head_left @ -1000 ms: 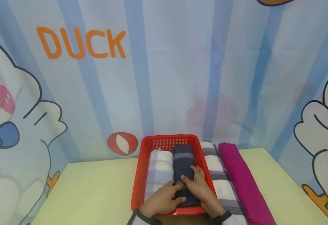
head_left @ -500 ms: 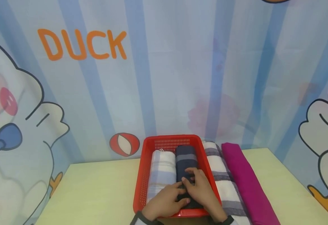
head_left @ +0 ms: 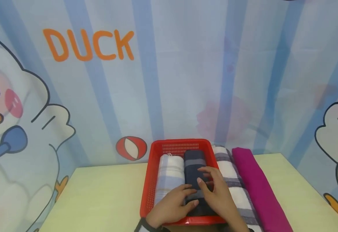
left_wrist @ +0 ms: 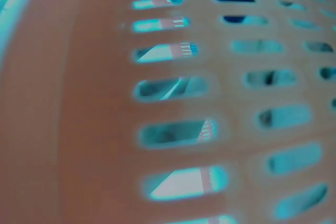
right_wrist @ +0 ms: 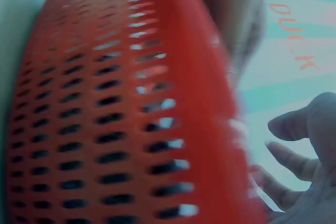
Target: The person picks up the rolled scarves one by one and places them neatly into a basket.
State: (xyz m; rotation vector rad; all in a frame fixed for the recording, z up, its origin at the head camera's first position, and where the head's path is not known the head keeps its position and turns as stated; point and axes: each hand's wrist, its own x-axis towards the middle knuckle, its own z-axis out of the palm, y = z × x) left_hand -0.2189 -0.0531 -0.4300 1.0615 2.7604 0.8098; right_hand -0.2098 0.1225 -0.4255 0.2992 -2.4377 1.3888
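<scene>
Navy roll (head_left: 192,175) lies under the spread right grip (head_left: 218,192), which has just drawn rightward; beside the left grip (head_left: 174,204), also spread, it looks settled

Blue-striped backdrop (head_left: 183,80) (orange DUCK lettering (head_left: 95,45)) behind pale yellow table (head_left: 105,193).

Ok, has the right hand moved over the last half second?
Yes. In the head view, judged against the red basket, the right hand has shifted toward the basket's right side and slightly up the picture.
</scene>
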